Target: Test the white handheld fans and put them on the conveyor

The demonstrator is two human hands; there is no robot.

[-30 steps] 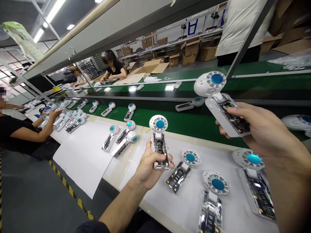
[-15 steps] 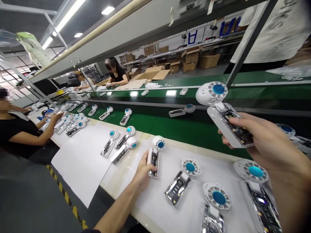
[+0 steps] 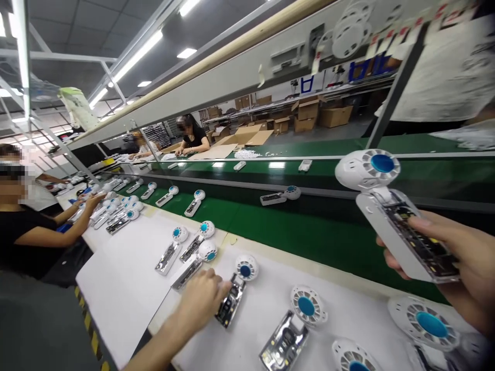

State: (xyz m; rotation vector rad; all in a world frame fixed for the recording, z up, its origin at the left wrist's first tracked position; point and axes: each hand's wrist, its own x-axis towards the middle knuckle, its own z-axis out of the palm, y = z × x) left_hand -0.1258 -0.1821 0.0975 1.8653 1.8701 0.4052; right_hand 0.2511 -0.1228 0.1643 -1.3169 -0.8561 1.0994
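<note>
My right hand [image 3: 448, 247] holds a white handheld fan [image 3: 406, 234] raised at the right, thumb on the exposed circuit board in its handle. The fan's round head has a blue centre and tilts up and left. Lower and to the left, my left hand [image 3: 203, 299] is palm down over the white sheet, its thumb extended beside the handle of a fan [image 3: 231, 301] lying there. Its other fingers bend down and their tips are hidden. Just left of this hand lies another fan [image 3: 187, 271], partly covered by it.
More open-backed fans, one of them a nearby fan [image 3: 286, 340], lie on the white-covered table [image 3: 116, 288]. A green conveyor belt [image 3: 247, 221] runs behind, carrying several fans. A metal post [image 3: 394, 93] rises at the right. Co-workers sit at the left and across the belt.
My left hand has lowered a fan onto the sheet and shifted left off its handle. My right hand still holds its fan, now lower and further right in view.
</note>
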